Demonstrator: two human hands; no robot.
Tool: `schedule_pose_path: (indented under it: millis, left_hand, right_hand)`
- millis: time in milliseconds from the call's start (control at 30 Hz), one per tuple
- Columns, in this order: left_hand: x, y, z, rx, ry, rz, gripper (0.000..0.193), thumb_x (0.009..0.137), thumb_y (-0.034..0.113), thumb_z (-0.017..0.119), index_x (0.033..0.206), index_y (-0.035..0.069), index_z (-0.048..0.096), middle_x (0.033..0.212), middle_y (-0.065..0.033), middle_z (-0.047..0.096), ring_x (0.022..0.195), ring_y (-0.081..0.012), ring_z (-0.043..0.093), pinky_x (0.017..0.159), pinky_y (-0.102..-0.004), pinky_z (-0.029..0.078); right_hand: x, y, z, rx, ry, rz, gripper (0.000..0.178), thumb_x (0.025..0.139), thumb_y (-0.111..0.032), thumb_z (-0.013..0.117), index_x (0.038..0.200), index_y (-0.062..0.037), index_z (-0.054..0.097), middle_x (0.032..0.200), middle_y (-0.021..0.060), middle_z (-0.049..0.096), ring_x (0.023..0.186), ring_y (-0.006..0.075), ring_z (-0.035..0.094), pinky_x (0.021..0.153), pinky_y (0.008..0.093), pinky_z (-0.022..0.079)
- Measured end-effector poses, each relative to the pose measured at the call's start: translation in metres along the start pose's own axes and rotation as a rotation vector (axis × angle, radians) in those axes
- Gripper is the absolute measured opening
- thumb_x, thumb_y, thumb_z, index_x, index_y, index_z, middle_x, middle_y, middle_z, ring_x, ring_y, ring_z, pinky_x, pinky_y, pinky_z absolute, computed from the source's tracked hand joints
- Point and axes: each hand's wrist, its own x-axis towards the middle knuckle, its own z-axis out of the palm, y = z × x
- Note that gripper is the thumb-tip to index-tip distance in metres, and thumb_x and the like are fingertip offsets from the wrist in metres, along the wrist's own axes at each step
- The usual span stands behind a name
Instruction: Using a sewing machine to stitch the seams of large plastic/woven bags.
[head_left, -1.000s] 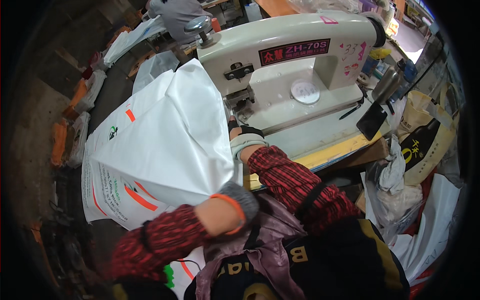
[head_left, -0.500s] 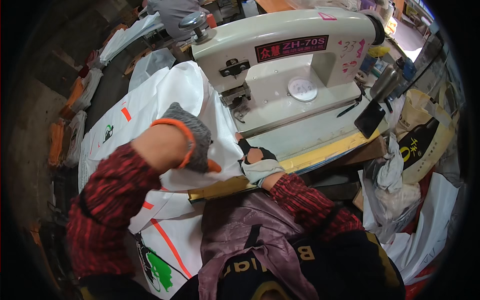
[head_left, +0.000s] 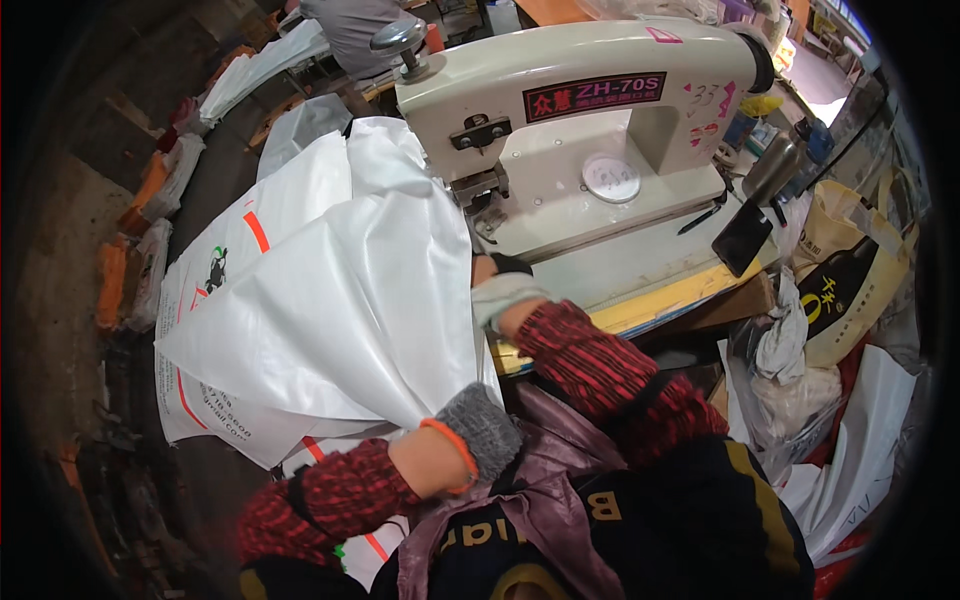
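A large white sack point(head_left: 350, 270) with red stripes and a small dark print lies crumpled over the work surface, its right side against the sewing machine point(head_left: 590, 90). My left hand point(head_left: 480, 430), in a grey glove with an orange cuff, is closed on the sack's near edge close to my lap. Folds run toward that grip, though the fingertips are hidden. My right hand point(head_left: 510, 287), in a pale and black glove, rests against the sack's right edge, just below the machine's needle area point(head_left: 487, 205). Most of its fingers are out of sight.
A dark phone point(head_left: 742, 238) and a pen point(head_left: 702, 219) lie on the machine bed, right of a round white disc point(head_left: 611, 178). A metal flask point(head_left: 772, 168) stands farther right, above a beige bag point(head_left: 860, 270). Another person point(head_left: 358, 35) sits at the back.
My left hand has come down and right toward my lap, drawing the sack's near edge over. My right hand has shifted slightly up and left along the sack's edge.
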Motion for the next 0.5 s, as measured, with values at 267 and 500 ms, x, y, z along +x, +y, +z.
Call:
schedule_pose_path:
  millis: [267, 500]
  left_hand:
    - [-0.025, 0.009, -0.007, -0.186, 0.116, -0.081, 0.018, 0.073, 0.017, 0.05, 0.082, 0.006, 0.061, 0.066, -0.008, 0.06, 0.063, -0.0281, 0.06, 0.063, -0.0443, 0.047]
    - [-0.061, 0.012, -0.039, 0.032, 0.159, -0.077, 0.019, 0.073, 0.016, 0.05, 0.085, 0.007, 0.062, 0.067, -0.0038, 0.06, 0.062, -0.0226, 0.06, 0.081, -0.053, 0.042]
  right_hand:
    - [-0.034, 0.005, 0.065, 1.402, 0.445, -0.023, 0.028, 0.086, -0.017, 0.051, 0.109, -0.0012, 0.051, 0.092, 0.0108, 0.061, 0.085, 0.0158, 0.058, 0.074, 0.0281, 0.045]
    - [-0.04, -0.003, 0.025, 0.613, 0.047, 0.267, 0.039, 0.079, -0.041, 0.051, 0.101, -0.0089, 0.056, 0.101, 0.0195, 0.057, 0.095, 0.0375, 0.054, 0.082, 0.0407, 0.043]
